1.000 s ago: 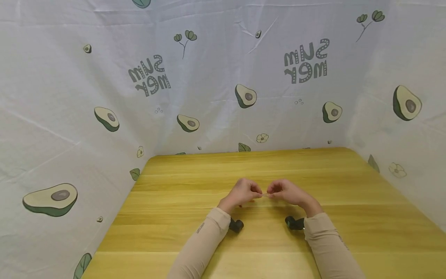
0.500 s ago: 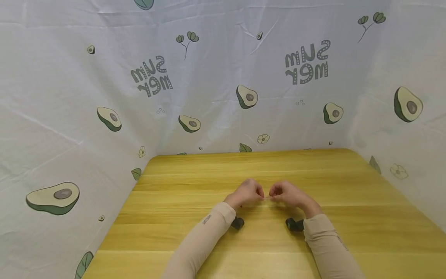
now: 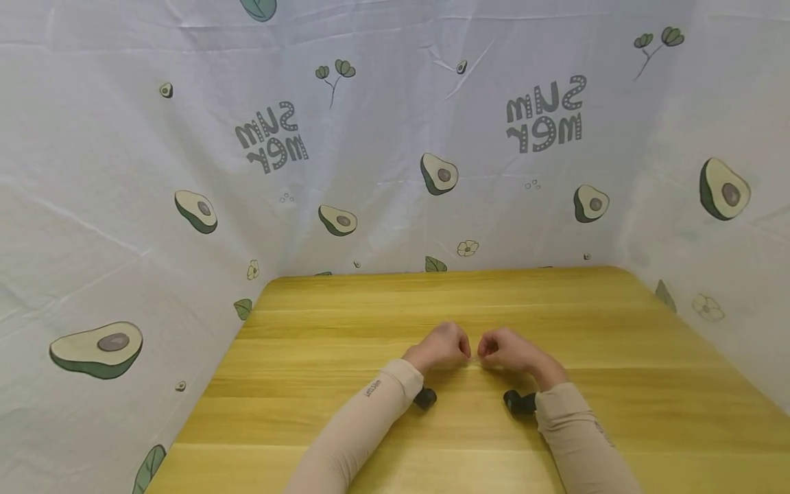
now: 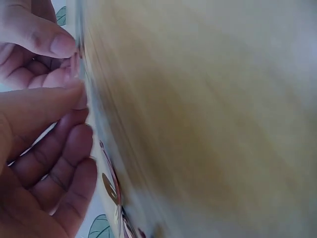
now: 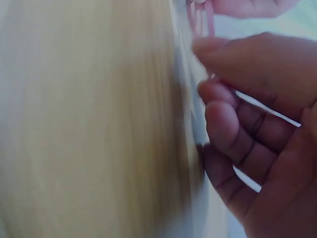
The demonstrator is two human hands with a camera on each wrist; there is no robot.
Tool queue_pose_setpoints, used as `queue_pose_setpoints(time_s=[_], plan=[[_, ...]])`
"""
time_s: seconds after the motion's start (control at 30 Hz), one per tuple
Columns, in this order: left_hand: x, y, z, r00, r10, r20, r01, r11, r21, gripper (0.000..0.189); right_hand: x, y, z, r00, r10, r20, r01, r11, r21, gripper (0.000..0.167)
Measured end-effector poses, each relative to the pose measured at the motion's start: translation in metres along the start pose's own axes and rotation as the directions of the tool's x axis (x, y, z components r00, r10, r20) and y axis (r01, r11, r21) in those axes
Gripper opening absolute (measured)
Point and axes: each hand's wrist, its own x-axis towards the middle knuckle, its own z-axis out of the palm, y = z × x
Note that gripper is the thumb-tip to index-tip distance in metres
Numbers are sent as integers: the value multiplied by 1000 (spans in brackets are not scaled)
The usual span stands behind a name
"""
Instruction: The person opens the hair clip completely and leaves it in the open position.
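In the head view my left hand [image 3: 441, 344] and right hand [image 3: 509, 350] are nearly together, low over the table. Each thumb and forefinger pinches a thin pinkish cord, its short parallel strands [image 4: 75, 64] spanning the small gap between the fingertips. The right wrist view shows the same strands [image 5: 200, 22], blurred, above the right thumb. My other left fingers curl loosely below the pinch; so do those of the right hand. Past the left fingers, a thin reddish strand [image 4: 113, 171] appears beside a brown leaf-shaped piece [image 4: 110, 188]; whether it joins the held cord I cannot tell.
A wood-grain table [image 3: 469, 432] lies under both hands. White cloth with avocado prints [image 3: 395, 123] hangs behind it and along both sides. Black wrist-worn devices [image 3: 426, 398] [image 3: 518, 403] sit under the sleeve cuffs.
Both hands have come lower and nearer the person, and the gap between them has narrowed. The left hand has shifted right. The cord stays pinched, and the head view has tilted slightly.
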Motion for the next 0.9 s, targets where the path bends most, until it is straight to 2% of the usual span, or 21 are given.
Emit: queue_pose_setpoints(time_s=[0.2,0.5,0.67,0.9], plan=[[-1,0,1,999,6,38,-7,1000,20,17,2,0,4,1000,-10,14,11,1000,-18,7],[-6,-1,-2,999,-17,40,17,1000,12,6,3,-1,6,1000,3,21,-3,1000,-21,9],[-12,-6,-12,998,-63,17,64,996,-60,5,4,-1,4,1000,16,22,-16,999,-34,10],[-17,-22,-24,994,-100,-34,93,983,-157,6,4,-8,-1,1000,20,-11,-21,996,-88,10]])
